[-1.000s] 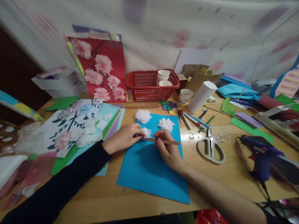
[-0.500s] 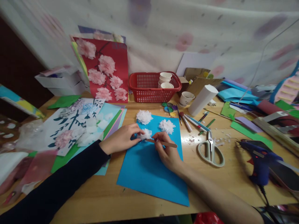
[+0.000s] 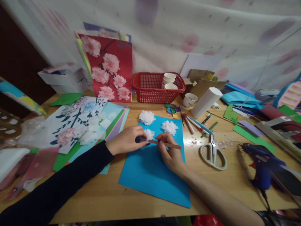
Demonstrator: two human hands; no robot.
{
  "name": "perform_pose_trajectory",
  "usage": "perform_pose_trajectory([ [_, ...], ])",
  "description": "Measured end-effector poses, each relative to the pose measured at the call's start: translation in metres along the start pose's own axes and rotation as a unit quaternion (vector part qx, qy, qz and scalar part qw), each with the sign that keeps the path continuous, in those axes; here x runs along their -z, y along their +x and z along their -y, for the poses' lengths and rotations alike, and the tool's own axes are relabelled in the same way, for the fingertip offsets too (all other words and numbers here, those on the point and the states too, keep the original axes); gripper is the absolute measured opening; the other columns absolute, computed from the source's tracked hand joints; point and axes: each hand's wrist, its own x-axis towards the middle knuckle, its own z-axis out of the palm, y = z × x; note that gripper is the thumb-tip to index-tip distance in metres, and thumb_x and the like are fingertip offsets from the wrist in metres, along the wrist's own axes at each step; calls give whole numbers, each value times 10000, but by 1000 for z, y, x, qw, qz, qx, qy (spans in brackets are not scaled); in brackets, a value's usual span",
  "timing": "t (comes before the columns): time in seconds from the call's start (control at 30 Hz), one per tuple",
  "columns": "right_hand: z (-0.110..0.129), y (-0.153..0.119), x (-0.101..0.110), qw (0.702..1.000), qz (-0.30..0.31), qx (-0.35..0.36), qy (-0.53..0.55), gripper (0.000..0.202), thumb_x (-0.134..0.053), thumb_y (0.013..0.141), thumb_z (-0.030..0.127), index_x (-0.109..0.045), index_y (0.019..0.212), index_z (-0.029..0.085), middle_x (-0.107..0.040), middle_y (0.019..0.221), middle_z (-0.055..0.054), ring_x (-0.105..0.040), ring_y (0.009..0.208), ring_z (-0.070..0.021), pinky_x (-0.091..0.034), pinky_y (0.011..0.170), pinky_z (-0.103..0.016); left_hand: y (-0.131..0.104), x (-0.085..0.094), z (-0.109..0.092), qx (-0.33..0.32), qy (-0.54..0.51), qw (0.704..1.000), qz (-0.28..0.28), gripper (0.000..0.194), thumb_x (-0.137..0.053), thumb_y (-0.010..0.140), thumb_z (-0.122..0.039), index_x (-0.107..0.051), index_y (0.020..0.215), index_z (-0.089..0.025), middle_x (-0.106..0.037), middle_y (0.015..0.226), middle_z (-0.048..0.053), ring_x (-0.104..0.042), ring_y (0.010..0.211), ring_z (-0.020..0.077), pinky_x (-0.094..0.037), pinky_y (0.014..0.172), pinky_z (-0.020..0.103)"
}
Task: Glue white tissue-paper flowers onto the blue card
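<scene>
My left hand (image 3: 128, 139) is pinched beside a small white paper flower (image 3: 149, 134) on a blue sheet (image 3: 152, 175). A pale scrap, seemingly thin white tissue paper (image 3: 142, 139), shows between its thumb and fingers. My right hand (image 3: 171, 155) grips a flat wooden craft stick (image 3: 174, 146) like a pen, its left end touching or close to my left thumb. Two fuller white paper flowers, one at the sheet's upper left corner (image 3: 147, 117) and one to the right (image 3: 169, 127), lie behind my hands.
Scissors (image 3: 213, 155) and a blue glue gun (image 3: 262, 166) lie to the right, near pens and a white roll (image 3: 207, 102). Behind stand a red basket (image 3: 157, 95) with paper cups and a red flower picture (image 3: 113, 72). Papers and a flower drawing (image 3: 75, 122) cover the left.
The whole view has shifted slightly, moving the scene a little to the right. My left fingertips are nearer the stick's end; both hands stay by the small flower.
</scene>
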Motion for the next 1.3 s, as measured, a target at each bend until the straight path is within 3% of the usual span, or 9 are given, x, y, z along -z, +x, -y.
perform_pose_trajectory([
  [0.2,3,0,0,1000,-11,10,-6,109,-429,962,224,-537,967,227,-529,710,21,-442,528,-115,-353,483,-241,2,-3,-1,5,4,1000,-13,111,-734,830,-262,-708,861,-159,-685,887,40,-648,821,186,-476,741,298],
  [0.3,4,1,0,1000,-23,15,0,106,-437,956,221,-543,959,227,-510,685,28,-434,526,-116,-347,482,-242,3,-1,-2,1,6,1000,-25,92,-653,885,-201,-726,847,-158,-696,878,43,-652,827,181,-476,758,301],
  [0.43,4,1,0,998,-50,19,39,112,-422,967,233,-533,950,233,-479,652,41,-428,516,-118,-344,478,-241,4,2,0,13,-51,996,-67,120,-633,876,-168,-751,856,-168,-692,864,33,-643,790,160,-478,726,286],
  [0.53,4,2,0,997,-56,18,60,111,-418,972,243,-526,946,235,-468,641,48,-413,496,-114,-334,465,-238,3,-1,5,13,-75,995,-65,120,-652,861,-188,-768,833,-178,-670,872,35,-634,799,157,-488,739,292],
  [0.77,5,3,0,998,-51,21,40,96,-430,958,225,-524,939,231,-469,638,45,-419,509,-118,-336,486,-250,1,-13,18,-5,-39,996,-81,122,-678,847,-191,-797,870,-201,-644,875,46,-624,813,168,-501,734,308],
  [1.07,4,-1,1,998,-38,38,42,101,-436,957,204,-532,959,238,-486,657,44,-415,500,-109,-339,474,-236,1,-18,19,-42,-4,991,-124,135,-656,864,-164,-791,863,-174,-664,837,56,-626,776,172,-490,695,309],
  [1.2,6,-3,1,994,-70,65,46,85,-450,952,224,-533,949,236,-479,641,44,-430,501,-112,-341,470,-236,1,-19,19,-46,7,991,-123,141,-648,874,-164,-788,863,-182,-675,815,47,-630,781,172,-489,696,305],
  [1.3,7,-1,0,997,-54,52,32,77,-452,950,230,-528,938,233,-476,631,44,-406,483,-110,-326,456,-239,1,-19,19,-52,15,992,-110,140,-650,874,-163,-788,858,-184,-677,799,42,-629,780,172,-487,699,307],
])
